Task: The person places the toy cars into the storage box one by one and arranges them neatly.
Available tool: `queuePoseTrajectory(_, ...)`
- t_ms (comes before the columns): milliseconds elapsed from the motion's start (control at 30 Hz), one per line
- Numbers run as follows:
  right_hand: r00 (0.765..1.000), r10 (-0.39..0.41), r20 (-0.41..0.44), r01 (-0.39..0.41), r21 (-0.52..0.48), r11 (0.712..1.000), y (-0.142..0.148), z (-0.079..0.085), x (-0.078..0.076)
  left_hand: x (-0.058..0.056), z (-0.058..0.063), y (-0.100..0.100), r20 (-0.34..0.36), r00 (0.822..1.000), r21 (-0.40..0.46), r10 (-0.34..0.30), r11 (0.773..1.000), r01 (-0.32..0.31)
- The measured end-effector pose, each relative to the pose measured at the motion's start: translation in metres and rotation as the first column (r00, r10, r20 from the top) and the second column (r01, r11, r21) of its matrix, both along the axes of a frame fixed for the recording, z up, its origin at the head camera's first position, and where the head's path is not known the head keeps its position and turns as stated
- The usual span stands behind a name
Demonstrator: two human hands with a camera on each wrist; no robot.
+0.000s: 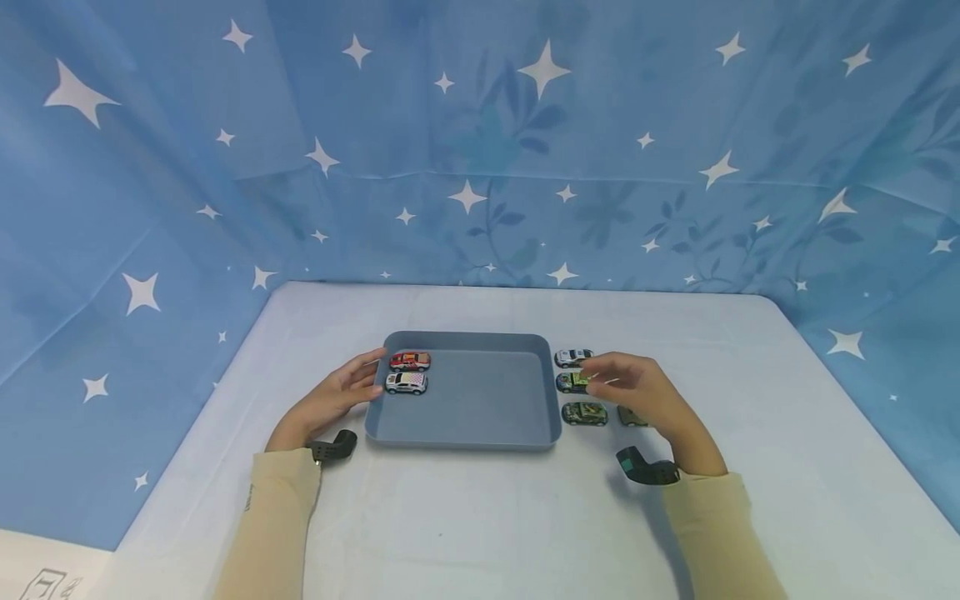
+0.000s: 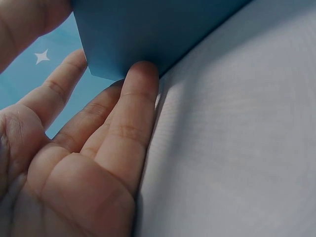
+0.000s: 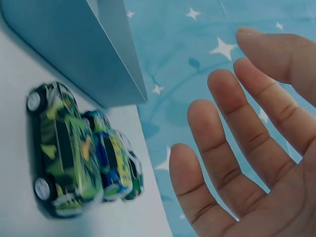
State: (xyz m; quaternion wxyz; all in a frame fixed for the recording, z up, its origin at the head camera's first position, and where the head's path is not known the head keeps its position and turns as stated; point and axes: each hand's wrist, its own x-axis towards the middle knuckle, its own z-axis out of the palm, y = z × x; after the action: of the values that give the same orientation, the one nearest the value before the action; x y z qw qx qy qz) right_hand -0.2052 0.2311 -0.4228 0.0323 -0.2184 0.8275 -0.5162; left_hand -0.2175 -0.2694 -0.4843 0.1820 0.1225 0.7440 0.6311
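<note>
My left hand (image 1: pixel 341 393) lies with its fingers straight and loosely spread against the left wall of the grey-blue tray (image 1: pixel 465 433), which sits near the middle of the table (image 1: pixel 480 517); the left wrist view shows a fingertip touching the wall and gripping nothing. If I lean on it, I judge the tray could slide right into the cars lined up just beside its right wall. Inside the tray, in its far left corner, a red car (image 1: pixel 410 361) and a white car (image 1: pixel 407 382) sit side by side, the white one nearer to me; the rest of the floor holds nothing I can see. Outside, the white-and-blue car (image 1: pixel 573 357) is farthest, then the green-and-yellow car (image 1: pixel 572 382), then the dark green car (image 1: pixel 584 413). My right hand (image 1: pixel 637 387) hovers spread above that row, holding nothing; a clumsy reach could knock the neighbours askew. Another car (image 1: pixel 628 417) shows half hidden under that hand.
</note>
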Motion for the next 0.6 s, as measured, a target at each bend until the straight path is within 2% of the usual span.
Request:
queuePoseTrajectory(133,0.999,-0.035,0.005,0.035,0.015,0.999,0.007,0.002,0.001,0.001,0.002,0.0,0.0,1.0,-0.004,0.002,1.0,-0.002)
queuePoseTrajectory(367,0.995,-0.08,0.065,0.077,0.046,0.996,0.02,0.006,0.003,0.002,0.003,0.002,0.0,1.0,-0.008,0.008,1.0,-0.008)
queuePoseTrajectory(600,0.991,-0.11,0.082,0.108,0.031,0.994,0.034,0.001,0.002,0.002,0.002,0.001,-0.005,1.0,-0.007,0.002,1.0,-0.002)
